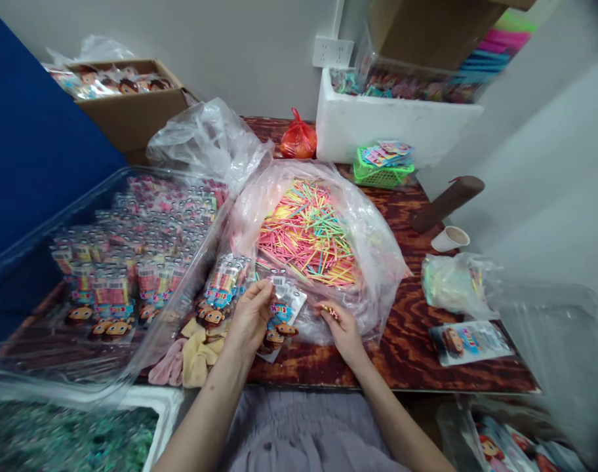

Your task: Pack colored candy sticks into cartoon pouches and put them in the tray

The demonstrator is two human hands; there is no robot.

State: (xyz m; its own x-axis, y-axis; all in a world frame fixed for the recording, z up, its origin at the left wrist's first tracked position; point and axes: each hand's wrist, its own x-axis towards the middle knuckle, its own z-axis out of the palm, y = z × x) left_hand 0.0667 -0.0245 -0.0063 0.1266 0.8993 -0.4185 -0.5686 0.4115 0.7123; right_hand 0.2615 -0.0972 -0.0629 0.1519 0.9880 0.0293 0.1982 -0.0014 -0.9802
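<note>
My left hand (pixel 252 314) is closed in a pinch at the edge of a clear printed packet (pixel 282 314) with a cartoon face, at the table's front. More packets lie under or beside it; their overlap is hard to separate. My right hand (pixel 343 331) is closed around a small bundle of thin coloured sticks (pixel 330 313), whose ends show past the fingers. Behind both hands, a large open plastic bag (pixel 382 262) holds a heap of loose pink, yellow, green and blue sticks (pixel 309 236). Left of my left hand lies a stack of filled packets (pixel 220 288).
A clear tub (pixel 181 295) on the left holds rows of filled packets. Pink and yellow cloths (pixel 195 351) lie at the front edge. To the right are a brown bottle (pixel 449 202), a paper cup (pixel 450 239) and a flat packet (pixel 471 342). A green basket (pixel 382 176) stands behind.
</note>
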